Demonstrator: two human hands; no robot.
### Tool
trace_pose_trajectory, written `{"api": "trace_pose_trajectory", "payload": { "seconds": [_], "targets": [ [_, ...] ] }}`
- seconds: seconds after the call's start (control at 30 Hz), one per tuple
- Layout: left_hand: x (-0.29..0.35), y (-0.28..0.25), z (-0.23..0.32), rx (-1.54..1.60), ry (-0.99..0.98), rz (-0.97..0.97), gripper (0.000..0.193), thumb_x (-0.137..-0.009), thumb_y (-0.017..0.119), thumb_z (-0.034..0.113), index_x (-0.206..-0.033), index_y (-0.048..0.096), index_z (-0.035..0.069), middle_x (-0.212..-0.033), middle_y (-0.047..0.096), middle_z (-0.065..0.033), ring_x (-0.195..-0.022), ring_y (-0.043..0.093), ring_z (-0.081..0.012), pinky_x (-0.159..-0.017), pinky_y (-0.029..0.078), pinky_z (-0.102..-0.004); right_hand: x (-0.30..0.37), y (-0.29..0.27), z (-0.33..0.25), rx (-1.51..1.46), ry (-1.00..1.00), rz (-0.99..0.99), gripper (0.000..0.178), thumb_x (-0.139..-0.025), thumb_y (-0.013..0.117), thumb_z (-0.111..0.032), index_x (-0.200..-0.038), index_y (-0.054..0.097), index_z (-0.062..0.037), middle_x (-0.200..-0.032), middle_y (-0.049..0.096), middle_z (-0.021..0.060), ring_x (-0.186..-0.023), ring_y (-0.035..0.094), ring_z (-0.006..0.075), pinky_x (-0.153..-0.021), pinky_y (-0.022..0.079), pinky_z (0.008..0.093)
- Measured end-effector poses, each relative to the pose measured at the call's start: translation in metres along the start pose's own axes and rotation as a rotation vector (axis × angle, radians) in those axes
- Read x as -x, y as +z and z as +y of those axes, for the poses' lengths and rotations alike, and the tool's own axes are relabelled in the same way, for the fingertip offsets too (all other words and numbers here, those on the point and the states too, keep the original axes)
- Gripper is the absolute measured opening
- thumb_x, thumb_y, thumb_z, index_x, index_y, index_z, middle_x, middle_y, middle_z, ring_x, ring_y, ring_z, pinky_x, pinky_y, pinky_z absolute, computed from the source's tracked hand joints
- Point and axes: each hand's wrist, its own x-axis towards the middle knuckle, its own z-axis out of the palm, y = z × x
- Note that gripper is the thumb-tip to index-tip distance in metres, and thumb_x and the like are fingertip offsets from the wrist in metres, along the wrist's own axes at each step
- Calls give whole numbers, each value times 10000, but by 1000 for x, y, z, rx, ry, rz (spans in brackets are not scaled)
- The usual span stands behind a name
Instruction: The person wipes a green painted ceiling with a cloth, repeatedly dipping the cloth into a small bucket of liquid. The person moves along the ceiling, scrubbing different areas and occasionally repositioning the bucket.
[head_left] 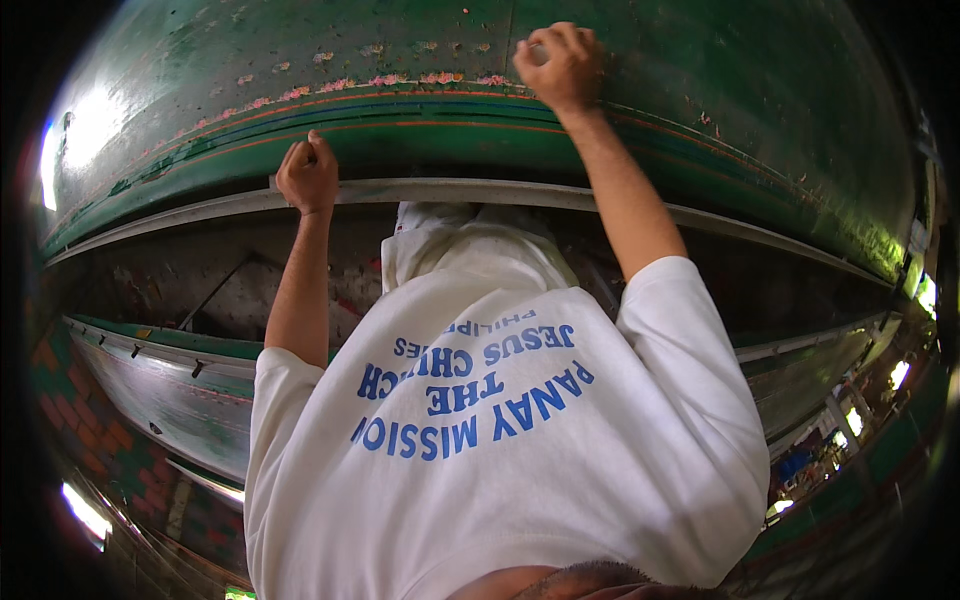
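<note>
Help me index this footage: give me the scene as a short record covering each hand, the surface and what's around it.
Left hand: fist, close to the rail; nothing seen in it
Right hand: curled, farther in over the green surface; contents unclear
Surface markings: orange and blue lines, pink specks
Near edge: pale rail
Clothing: white shirt, blue lettering
Lower left: another long panel

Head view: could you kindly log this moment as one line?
left hand: fist by metal rail | right hand: curled over green surface, contents unclear
</note>
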Motion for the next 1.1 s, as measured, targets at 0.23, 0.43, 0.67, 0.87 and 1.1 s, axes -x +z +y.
{"api": "trace_pose_trajectory", "payload": {
  "seconds": [0.23,0.43,0.67,0.87,1.1],
  "targets": [
    [-4,7,-1,17,46,24,466,-984,735,205,-613,498,52,-620,514,-114,-520,489,-341,-518,389,-449,-45,15,18,132,186,-31,102,-819,777,-257,-812,734,-164,-901,702,58,-903,678,339,-775,531,527],
    [-2,3,-8,3,39,-7,467,-987,730,197,-611,496,49,-614,509,-112,-513,482,-330,-515,385,-440,2,14,-39,-56,14,-49,132,-777,824,-303,-795,740,-204,-903,683,3,-870,674,289,-753,523,484],
    [-3,4,6,33,40,20,468,-990,726,195,-608,495,54,-615,503,-109,-509,478,-324,-513,383,-433,-26,5,72,188,88,-9,143,-809,811,-306,-748,721,-214,-899,684,0,-843,654,317,-742,508,515],
    [-5,5,2,15,55,-7,462,-985,730,189,-609,496,59,-622,521,-103,-517,506,-330,-516,397,-437,-36,35,-13,98,159,-55,137,-808,825,-300,-772,733,-205,-901,681,-1,-857,664,313,-753,522,508],
    [2,0,-2,45,66,-19,452,-981,751,185,-617,510,67,-621,546,-81,-504,514,-312,-503,405,-424,18,-33,39,123,241,-104,184,-839,884,-315,-821,753,-187,-970,707,43,-956,683,305,-864,532,463]
  ]
}}
